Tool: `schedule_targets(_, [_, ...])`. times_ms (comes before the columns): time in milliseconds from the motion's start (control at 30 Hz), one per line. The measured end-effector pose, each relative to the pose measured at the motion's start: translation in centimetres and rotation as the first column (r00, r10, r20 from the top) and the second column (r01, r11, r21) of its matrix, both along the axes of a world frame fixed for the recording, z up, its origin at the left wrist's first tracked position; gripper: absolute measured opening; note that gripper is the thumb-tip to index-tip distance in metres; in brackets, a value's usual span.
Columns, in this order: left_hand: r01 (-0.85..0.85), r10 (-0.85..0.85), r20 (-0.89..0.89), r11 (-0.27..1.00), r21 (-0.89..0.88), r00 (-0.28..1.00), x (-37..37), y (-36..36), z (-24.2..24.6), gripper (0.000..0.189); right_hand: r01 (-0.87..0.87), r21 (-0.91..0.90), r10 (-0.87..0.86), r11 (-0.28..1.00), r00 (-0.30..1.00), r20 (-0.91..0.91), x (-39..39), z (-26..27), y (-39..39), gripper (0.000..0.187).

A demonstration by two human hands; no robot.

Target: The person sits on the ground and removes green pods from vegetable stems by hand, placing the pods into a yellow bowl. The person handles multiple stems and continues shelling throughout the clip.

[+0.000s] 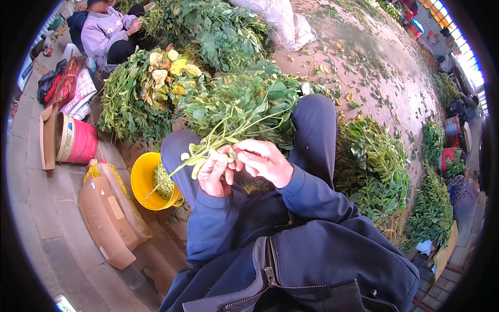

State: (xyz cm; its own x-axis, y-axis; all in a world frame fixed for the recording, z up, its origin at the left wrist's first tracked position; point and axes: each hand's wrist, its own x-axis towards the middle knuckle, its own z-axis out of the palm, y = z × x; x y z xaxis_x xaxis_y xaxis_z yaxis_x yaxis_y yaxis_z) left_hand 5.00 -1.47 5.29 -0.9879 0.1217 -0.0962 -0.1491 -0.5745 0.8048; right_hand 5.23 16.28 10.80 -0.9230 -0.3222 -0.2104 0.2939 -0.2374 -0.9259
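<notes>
My left hand (213,177) grips a leafy green plant stalk (206,146), probably a bean plant, above my lap. Its bare stem end slants down to the left, over a yellow bucket (137,183). Green pods hang along the stalk near my fingers. My right hand (267,160) meets the left one, thumb and fingers pinching a small green pod (232,153); the fingers partly hide it. Inside the bucket, beside my left knee, lies a heap of small pale green pods or beans (163,181). A pile of cut plants (241,105) lies between my knees.
More plant heaps lie ahead (230,43) and right (370,167). Leaf litter covers the floor (312,58). Left stand a cardboard box (105,218) and a red bucket (84,138). A white sack (280,19) lies ahead. A person (103,35) sits at upper left; others sit far right.
</notes>
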Motion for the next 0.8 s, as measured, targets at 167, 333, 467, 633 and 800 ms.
schedule_targets(167, [0.064,-0.068,0.016,0.984,0.166,0.998,-0.4,-0.4,-3.1,0.039,0.289,0.411,-0.044,0.865,0.859,-0.51,0.3,-0.7,-1.7,0.02])
schedule_targets(333, [0.184,-0.231,0.069,0.897,0.403,0.971,-0.7,-1.2,-3.9,0.04,0.376,0.461,-0.07,0.804,0.83,-0.554,0.2,-1.0,-1.9,0.024])
schedule_targets(467, [0.127,-0.221,0.154,0.875,0.467,0.963,-0.7,-1.0,-3.9,0.032,0.385,0.465,-0.085,0.797,0.834,-0.545,-0.1,-1.4,-1.8,0.027])
schedule_targets(633, [0.142,-0.273,0.177,0.834,0.533,0.946,-0.7,-1.1,-3.9,0.032,0.416,0.432,-0.073,0.8,0.782,-0.619,-0.2,-1.7,-1.9,0.025])
schedule_targets(800, [0.164,-0.334,0.25,0.837,0.522,0.909,-0.8,-1.4,-3.6,0.034,0.373,0.41,-0.018,0.832,0.757,-0.653,-0.4,-1.3,-1.5,0.022])
